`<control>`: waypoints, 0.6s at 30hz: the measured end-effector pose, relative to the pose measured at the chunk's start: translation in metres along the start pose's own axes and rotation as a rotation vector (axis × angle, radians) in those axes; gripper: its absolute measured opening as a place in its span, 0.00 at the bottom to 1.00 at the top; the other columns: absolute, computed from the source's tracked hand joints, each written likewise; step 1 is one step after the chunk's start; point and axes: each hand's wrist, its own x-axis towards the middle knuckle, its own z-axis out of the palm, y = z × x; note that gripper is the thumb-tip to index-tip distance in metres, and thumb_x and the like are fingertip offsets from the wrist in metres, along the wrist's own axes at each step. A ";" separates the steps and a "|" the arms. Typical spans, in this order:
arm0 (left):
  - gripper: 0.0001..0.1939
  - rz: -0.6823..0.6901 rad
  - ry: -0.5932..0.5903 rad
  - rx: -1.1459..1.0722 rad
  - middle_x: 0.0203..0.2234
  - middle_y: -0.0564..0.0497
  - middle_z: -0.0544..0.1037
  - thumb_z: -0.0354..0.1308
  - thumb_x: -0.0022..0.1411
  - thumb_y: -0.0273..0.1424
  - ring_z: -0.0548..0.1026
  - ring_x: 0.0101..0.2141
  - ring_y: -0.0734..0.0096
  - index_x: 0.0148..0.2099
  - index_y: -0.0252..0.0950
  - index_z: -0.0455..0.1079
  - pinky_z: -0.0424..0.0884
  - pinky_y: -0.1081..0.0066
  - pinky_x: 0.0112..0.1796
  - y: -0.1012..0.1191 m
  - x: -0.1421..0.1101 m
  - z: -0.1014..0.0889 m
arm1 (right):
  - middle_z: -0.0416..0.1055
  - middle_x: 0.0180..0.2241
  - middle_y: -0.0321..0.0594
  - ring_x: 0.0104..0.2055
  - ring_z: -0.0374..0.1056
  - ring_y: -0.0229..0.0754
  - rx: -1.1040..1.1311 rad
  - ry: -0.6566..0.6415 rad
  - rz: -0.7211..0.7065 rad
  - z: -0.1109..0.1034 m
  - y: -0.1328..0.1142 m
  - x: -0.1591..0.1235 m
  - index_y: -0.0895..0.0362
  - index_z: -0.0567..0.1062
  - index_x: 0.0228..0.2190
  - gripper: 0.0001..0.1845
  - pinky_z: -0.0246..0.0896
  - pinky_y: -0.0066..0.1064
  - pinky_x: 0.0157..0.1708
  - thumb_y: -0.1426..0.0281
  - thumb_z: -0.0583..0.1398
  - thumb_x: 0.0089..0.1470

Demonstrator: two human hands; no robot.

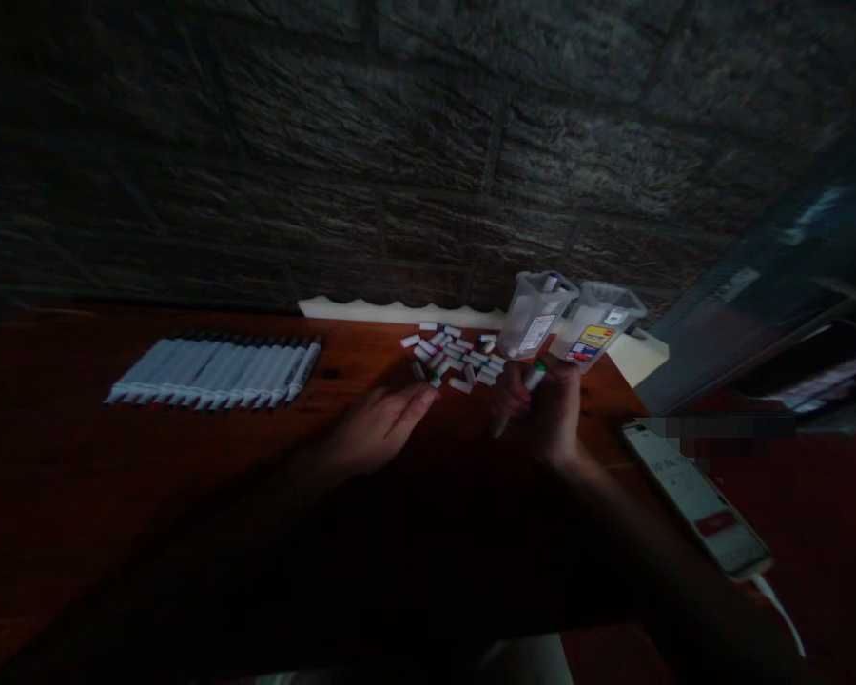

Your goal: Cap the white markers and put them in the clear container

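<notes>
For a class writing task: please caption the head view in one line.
Right hand holding a green-ended marker, left hand beside scattered caps, a row of markers lying farther left.

Gap btwn marker row (214, 369) & cap pile (454, 363): OK | rear: wall (371, 171) blks | R: tubs (532, 323), phone (699, 504) obstr.

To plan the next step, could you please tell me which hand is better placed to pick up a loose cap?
Probably the left hand: its fingertips are at the near edge of the loose caps, while the right hand is occupied with a green-ended marker.
</notes>
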 end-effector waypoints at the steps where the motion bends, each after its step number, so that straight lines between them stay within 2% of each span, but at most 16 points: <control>1: 0.24 0.008 0.001 0.000 0.47 0.48 0.79 0.36 0.71 0.40 0.75 0.47 0.60 0.51 0.39 0.71 0.66 0.62 0.50 -0.001 0.000 0.000 | 0.41 0.12 0.28 0.15 0.40 0.33 0.009 0.009 0.006 0.000 0.000 0.000 0.52 0.55 0.11 0.29 0.39 0.29 0.16 0.45 0.52 0.48; 7: 0.24 -0.001 -0.017 0.012 0.48 0.48 0.78 0.36 0.71 0.41 0.75 0.47 0.59 0.51 0.41 0.71 0.65 0.61 0.49 -0.002 0.000 0.000 | 0.41 0.11 0.28 0.14 0.40 0.31 -0.004 0.109 0.043 -0.005 -0.002 0.001 0.53 0.53 0.10 0.33 0.39 0.28 0.15 0.42 0.51 0.50; 10: 0.24 -0.025 -0.033 0.009 0.48 0.47 0.78 0.36 0.71 0.41 0.75 0.47 0.57 0.52 0.40 0.71 0.64 0.59 0.50 -0.001 0.001 0.000 | 0.42 0.10 0.27 0.13 0.41 0.31 0.006 0.113 0.052 -0.004 -0.004 0.001 0.53 0.55 0.11 0.33 0.40 0.28 0.15 0.40 0.50 0.50; 18: 0.24 0.012 -0.005 -0.002 0.47 0.48 0.78 0.36 0.71 0.40 0.75 0.48 0.59 0.50 0.39 0.72 0.64 0.63 0.49 -0.004 0.002 0.004 | 0.42 0.10 0.25 0.13 0.40 0.31 -0.011 0.086 -0.007 -0.001 -0.002 0.003 0.53 0.56 0.14 0.34 0.42 0.27 0.14 0.37 0.48 0.50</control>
